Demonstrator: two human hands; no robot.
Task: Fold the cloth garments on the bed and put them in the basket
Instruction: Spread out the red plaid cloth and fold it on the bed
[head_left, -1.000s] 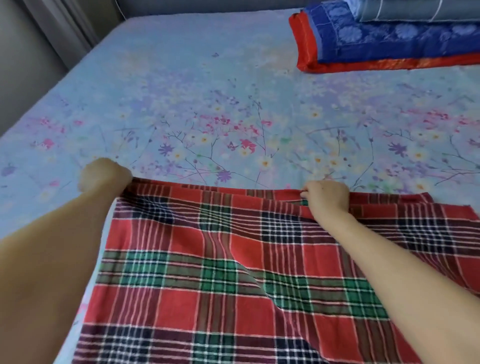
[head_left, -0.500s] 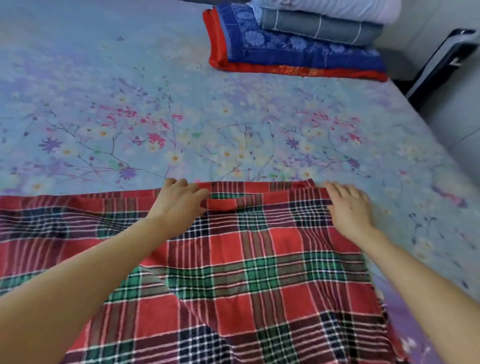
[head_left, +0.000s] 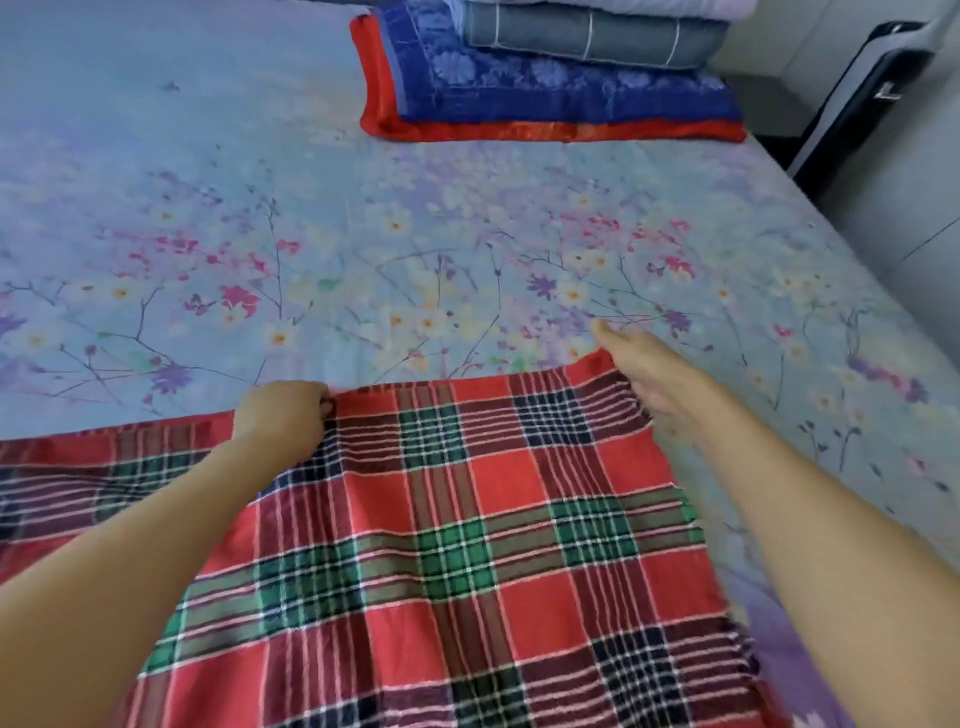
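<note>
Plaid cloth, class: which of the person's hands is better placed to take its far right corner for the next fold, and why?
Right. The right hand lies at the plaid cloth's far right corner, thumb extended; the left hand pinches the far edge well away from it.

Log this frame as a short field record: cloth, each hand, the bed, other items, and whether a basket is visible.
cloth: red plaid cloth spread flat on the bed
left hand: left hand grips the cloth's far edge
right hand: right hand at the far right corner, grip unclear
bed: floral sheet
other: stack of folded blankets at the far end
basket: not in view
</note>
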